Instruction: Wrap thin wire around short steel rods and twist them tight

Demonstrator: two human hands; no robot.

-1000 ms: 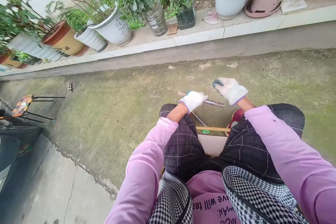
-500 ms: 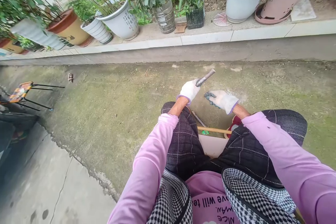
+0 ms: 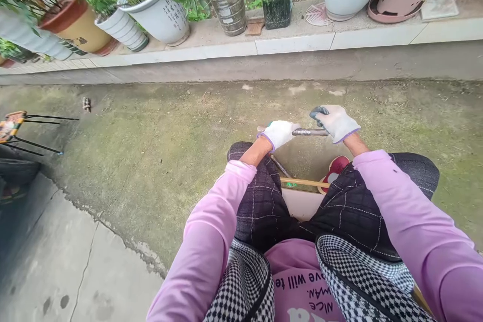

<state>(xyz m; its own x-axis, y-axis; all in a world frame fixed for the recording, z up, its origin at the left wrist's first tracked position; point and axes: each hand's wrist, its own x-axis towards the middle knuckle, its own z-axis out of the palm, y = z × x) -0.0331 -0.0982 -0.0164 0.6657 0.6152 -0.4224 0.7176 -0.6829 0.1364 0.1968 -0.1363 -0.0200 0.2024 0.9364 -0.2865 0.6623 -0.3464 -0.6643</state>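
My left hand point(image 3: 282, 133), in a white work glove, is closed around a grey rod point(image 3: 319, 132). The rod lies nearly level, its bare end pointing right, and a shiny wire winding point(image 3: 301, 132) shows just beyond my fingers. Right of it, my right hand point(image 3: 336, 119), gloved with dark-coated fingertips, is raised above the rod's end with its fingers pinched together. A thin wire ran from the rod to these fingers a moment earlier; it is too fine to make out now. Between my knees lie a second dark rod point(image 3: 279, 166) and a yellowish strip point(image 3: 302, 181).
Potted plants, among them a white pot point(image 3: 160, 12), line the tiled ledge point(image 3: 294, 40) ahead. A woven chair point(image 3: 13, 126) stands at the far left. A red shoe point(image 3: 335, 168) shows by my right knee. Mossy concrete ground point(image 3: 151, 161) surrounds me.
The rod has swung from slanting up and away to nearly level. My right hand has risen from below the rod to above its right end, still pinched. The view has shifted slightly.
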